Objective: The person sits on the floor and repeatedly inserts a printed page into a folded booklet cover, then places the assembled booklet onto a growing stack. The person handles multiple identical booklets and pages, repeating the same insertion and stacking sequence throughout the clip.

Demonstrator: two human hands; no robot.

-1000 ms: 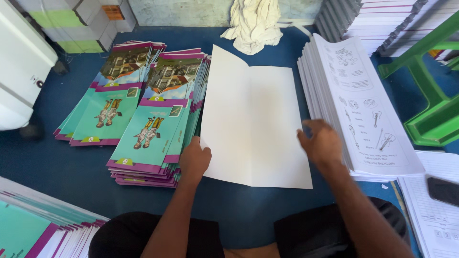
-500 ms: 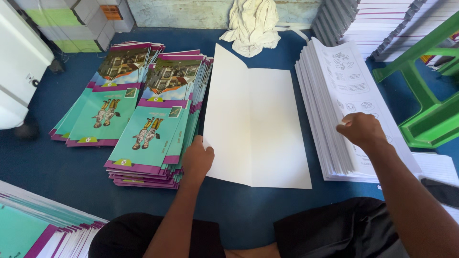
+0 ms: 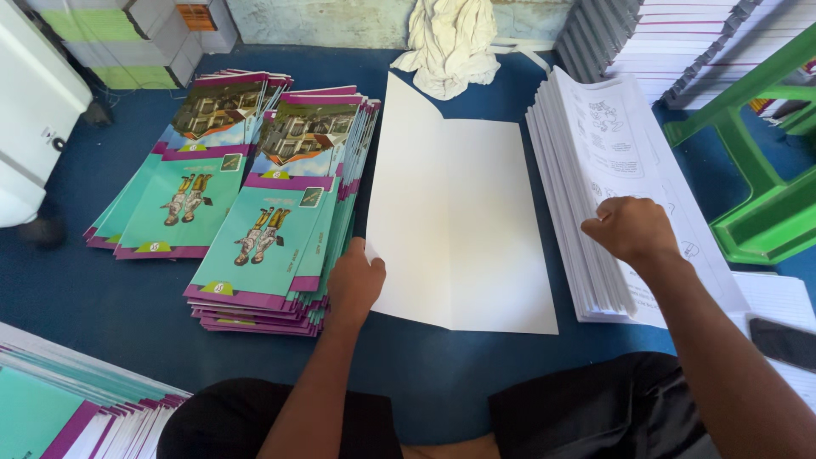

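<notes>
Hands (image 3: 355, 285) on cover (image 3: 459, 221), pages (image 3: 612, 170).

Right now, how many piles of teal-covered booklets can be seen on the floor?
3. One pile lies far left, one is beside the left hand, and one sits at the bottom-left corner, partly cut off. More may be out of view.

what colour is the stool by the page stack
Green; the plastic stool shows best in the head view, right of the page stack.

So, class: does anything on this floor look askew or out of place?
Mostly tidy. The nearer stack of teal covers is fanned unevenly, edges stepping out beside the left hand. A crumpled white cloth lies by the wall. The white folded sheet lies flat.
</notes>
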